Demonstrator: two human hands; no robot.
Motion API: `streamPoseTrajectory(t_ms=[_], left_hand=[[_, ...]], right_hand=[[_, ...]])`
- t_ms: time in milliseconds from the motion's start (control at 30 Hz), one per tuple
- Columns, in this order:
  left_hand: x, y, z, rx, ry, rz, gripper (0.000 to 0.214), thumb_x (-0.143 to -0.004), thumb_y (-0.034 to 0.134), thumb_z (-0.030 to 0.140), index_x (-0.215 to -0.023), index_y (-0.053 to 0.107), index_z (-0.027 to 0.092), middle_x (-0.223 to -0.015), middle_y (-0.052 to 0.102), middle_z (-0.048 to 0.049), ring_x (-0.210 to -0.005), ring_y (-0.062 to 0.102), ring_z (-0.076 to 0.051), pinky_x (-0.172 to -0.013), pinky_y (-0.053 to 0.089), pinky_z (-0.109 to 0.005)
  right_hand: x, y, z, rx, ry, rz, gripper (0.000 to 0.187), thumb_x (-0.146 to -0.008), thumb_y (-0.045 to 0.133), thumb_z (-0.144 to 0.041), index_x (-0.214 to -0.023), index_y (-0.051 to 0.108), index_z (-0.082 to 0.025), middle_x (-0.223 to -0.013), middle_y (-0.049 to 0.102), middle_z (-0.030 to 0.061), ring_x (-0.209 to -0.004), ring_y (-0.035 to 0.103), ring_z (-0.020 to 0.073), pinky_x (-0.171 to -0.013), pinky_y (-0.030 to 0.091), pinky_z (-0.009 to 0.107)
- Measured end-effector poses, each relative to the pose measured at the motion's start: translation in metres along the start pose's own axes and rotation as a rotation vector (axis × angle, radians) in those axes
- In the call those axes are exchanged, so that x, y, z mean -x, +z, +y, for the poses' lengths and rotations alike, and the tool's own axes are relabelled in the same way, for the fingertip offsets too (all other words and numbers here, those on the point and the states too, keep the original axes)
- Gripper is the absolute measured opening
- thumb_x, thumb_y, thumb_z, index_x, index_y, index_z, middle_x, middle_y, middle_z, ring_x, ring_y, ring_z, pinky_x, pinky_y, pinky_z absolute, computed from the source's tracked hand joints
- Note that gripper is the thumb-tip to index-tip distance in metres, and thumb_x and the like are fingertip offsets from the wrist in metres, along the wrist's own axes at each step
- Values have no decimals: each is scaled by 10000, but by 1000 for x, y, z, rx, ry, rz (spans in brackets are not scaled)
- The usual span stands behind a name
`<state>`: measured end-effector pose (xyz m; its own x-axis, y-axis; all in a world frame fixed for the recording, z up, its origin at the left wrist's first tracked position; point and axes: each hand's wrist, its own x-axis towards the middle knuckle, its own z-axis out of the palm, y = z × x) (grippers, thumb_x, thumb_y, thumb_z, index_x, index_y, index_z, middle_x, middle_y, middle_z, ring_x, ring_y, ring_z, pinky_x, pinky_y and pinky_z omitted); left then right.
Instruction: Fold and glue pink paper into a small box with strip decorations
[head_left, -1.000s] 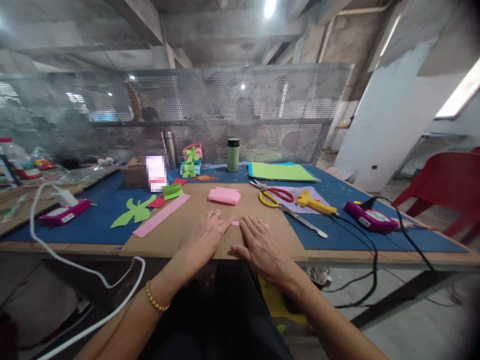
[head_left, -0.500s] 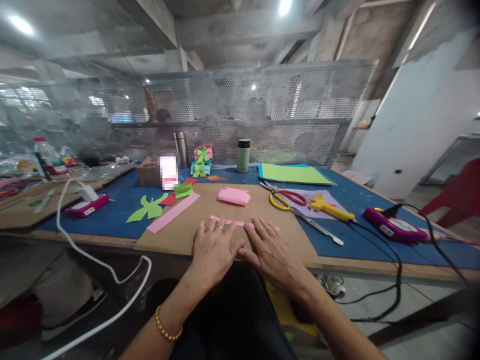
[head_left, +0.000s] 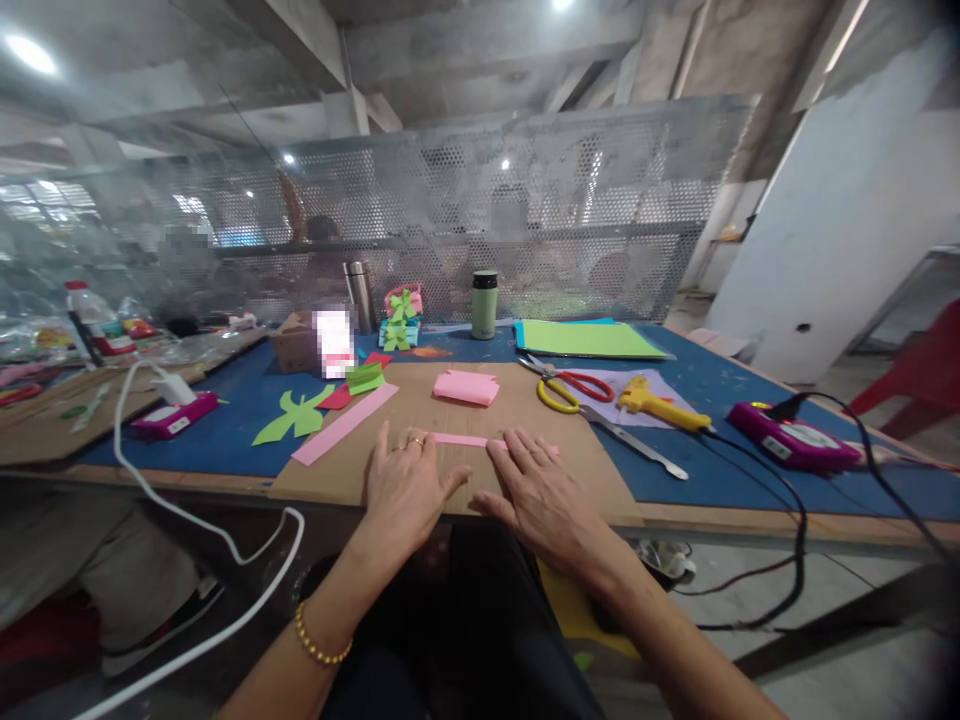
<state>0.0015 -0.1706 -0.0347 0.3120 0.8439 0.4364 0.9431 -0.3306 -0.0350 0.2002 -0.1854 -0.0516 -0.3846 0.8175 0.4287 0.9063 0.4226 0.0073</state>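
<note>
**Both hands flat on a thin pink strip**

Head view: the left hand lies palm down, fingers spread and unclenched, on the brown cardboard sheet at the near edge of the blue work mat. Its ringed fingers reach the left end of the narrow pink paper strip, which lies flat across the cardboard just beyond both hands. The right hand is likewise flat and released, grasping nothing. Its fingertips rest on the strip's right part, and the strip's end peeks out past them. The two thumbs point towards each other, close but apart.

Beyond the strip, on the same cardboard, sits a folded pink paper piece. To the left, a longer and wider pink paper band lies slanted over the cardboard's edge, next to a green paper cut-out. To the right are scissors with yellow and red handles, a yellow-handled tool and a magenta corded device. A green cylindrical flask stands at the mat's far edge beside a lime-green paper sheet. A white cable hangs off the table's left front.
</note>
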Motion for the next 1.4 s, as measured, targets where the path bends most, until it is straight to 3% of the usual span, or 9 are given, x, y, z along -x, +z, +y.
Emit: streamPoseTrajectory(t_ms=[167, 367, 533, 667, 733, 867, 1067, 1267, 1400], left_hand=[[-8, -2, 2, -40, 97, -66, 546, -974, 337, 598, -1405, 540, 332, -1141, 699, -154, -1240, 542, -346, -1101, 215, -599], [-6, -4, -2, -99, 12, -24, 751, -949, 287, 675, -1375, 575, 128, -1221, 663, -235, -1244, 538, -363, -1124, 216, -576], [-7, 1, -1, -100, 61, 48, 665, -968, 367, 608, -1345, 593, 109, -1338, 613, -215, -1362, 445, -367, -1166, 203, -579], [-10, 2, 7, -60, 194, 46, 410, -1005, 443, 419, -1340, 596, 239, -1285, 658, -131, -1295, 533, -287, -1170, 251, -562], [-11, -1, 13, -49, 197, 99, 407, -1000, 475, 362, -1393, 543, 281, -1359, 614, -118, -1330, 508, -275, -1172, 270, -554], [-14, -6, 25, -39, 88, 322, 548, -1006, 446, 374, -1495, 405, 131, -1553, 400, -186, -1472, 314, -309, -1212, 219, -553], [-8, 3, 45, 97, 421, 292, 518, -1005, 413, 449, -1377, 531, 108, -1442, 549, -159, -1435, 387, -280, -1225, 246, -512], [9, 4, 70, 279, 663, 238, 654, -950, 465, 561, -1445, 456, 134, -1571, 369, -177, -1489, 273, -306, -1213, 277, -485], [6, 4, 59, 281, 570, 296, 586, -989, 455, 449, -1494, 392, 158, -1547, 409, -168, -1467, 316, -299, -1189, 302, -488]], right_hand=[[0, 0, 0, 23, -7, -9, 674, -955, 420, -628, -1402, 518, -133, -1495, 460, 234, -1390, 417, 389, -1105, 368, 566], [0, -1, 0, 63, -12, 6, 662, -956, 428, -621, -1385, 529, -128, -1464, 491, 238, -1358, 454, 376, -1087, 387, 548], [-1, -2, -1, 64, -19, 19, 653, -959, 430, -611, -1381, 533, -124, -1457, 496, 237, -1359, 450, 385, -1084, 391, 559], [0, 0, 0, 58, -17, 24, 662, -962, 445, -591, -1422, 508, -119, -1470, 487, 239, -1377, 433, 389, -1088, 394, 563], [0, 2, 0, 58, -20, 28, 687, -960, 448, -593, -1448, 484, -111, -1478, 476, 245, -1378, 434, 390, -1094, 391, 567], [1, 8, 3, 63, -36, 47, 687, -955, 464, -583, -1445, 488, -102, -1468, 484, 254, -1377, 436, 396, -1103, 379, 586], [3, 26, 13, 45, -74, 74, 592, -943, 492, -371, -1463, 468, -88, -1477, 484, 235, -1383, 431, 364, -1138, 360, 555], [8, 42, 17, 87, -6, 61, 587, -907, 525, -270, -1487, 456, -210, -1522, 465, 136, -1421, 374, 345, -1165, 316, 540], [8, 29, 9, 111, 35, 54, 539, -950, 486, -316, -1464, 481, -154, -1501, 477, 184, -1414, 389, 341, -1174, 293, 532]])
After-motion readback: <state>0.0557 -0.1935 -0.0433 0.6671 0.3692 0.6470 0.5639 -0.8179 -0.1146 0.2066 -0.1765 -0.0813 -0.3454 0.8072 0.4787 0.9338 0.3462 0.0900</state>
